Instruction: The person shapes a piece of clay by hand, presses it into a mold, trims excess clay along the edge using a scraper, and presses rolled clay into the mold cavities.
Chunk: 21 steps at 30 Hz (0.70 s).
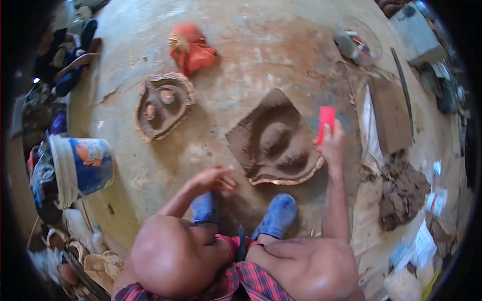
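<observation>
My right hand [332, 145] holds a flat red rectangular scraper-like piece [326, 120] upright at the right edge of a clay-lined mould. In that mould lies a dark clay sheet [273, 135], pressed into hollows with raised mounds. Its far and left edges stick out as flat flaps, while the near edge follows the mould's rough, pale rim [286, 180]. To the left of it, my left hand [216, 179] hovers above the floor with fingers apart and nothing in it. Farther left sits a smaller mould [165, 105] with clay and two orange-brown spots inside.
An orange cloth bundle [193, 50] lies beyond the small mould. At left a blue-and-white bucket [88, 163] lies tilted. A clay heap [404, 193], a brown board [390, 115] and a clear tub [359, 42] are at right. Another person [75, 62] sits at upper left.
</observation>
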Available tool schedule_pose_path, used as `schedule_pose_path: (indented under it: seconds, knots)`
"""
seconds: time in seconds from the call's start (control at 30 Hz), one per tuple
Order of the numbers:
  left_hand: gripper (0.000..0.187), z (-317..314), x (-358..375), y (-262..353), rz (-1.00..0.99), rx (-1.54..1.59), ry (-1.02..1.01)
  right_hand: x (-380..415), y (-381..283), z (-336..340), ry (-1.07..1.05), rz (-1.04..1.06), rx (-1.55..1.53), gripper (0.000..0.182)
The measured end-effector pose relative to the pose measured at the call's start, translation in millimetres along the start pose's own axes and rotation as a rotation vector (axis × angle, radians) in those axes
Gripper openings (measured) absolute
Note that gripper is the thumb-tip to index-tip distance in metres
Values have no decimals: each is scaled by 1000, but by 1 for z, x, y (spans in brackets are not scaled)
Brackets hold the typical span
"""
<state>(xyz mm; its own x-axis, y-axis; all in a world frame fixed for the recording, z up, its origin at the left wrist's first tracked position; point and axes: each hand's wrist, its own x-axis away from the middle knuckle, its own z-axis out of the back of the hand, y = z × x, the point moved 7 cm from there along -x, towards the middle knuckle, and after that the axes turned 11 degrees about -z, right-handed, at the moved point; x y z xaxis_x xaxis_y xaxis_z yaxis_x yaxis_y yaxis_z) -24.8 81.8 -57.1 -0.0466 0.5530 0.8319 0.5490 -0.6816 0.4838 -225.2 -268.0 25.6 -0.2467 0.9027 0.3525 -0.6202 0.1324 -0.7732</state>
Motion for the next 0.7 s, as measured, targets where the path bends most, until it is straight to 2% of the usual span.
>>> schedule_pose_path:
  seconds: [0.03,0.07,0.13,0.3,0.37,0.57,0.63,0.7]
  knots:
    - [69,8,3,17,-46,29,100,2,-6,-10,-30,-56,4,22]
    - [69,9,-3,22,-41,31,80,1,-12,-18,-16,-63,17,22]
    - [81,19,-12,48,-274,-2,142,-1,-20,-46,-106,-107,-116,24]
    - [90,8,-41,78,-407,-16,110,-14,-23,-85,-99,-172,-140,27]
    - [86,0,-47,93,-510,-84,23,-14,-25,-90,-81,-185,-126,28]
    - [71,1,-68,101,-562,-20,67,-5,-30,-100,-74,-200,-69,32]
    - [61,4,-75,97,-554,-8,97,-7,-27,-105,-93,-217,15,34]
    - [59,6,-77,96,-557,1,92,-10,-27,-107,-102,-215,64,35]
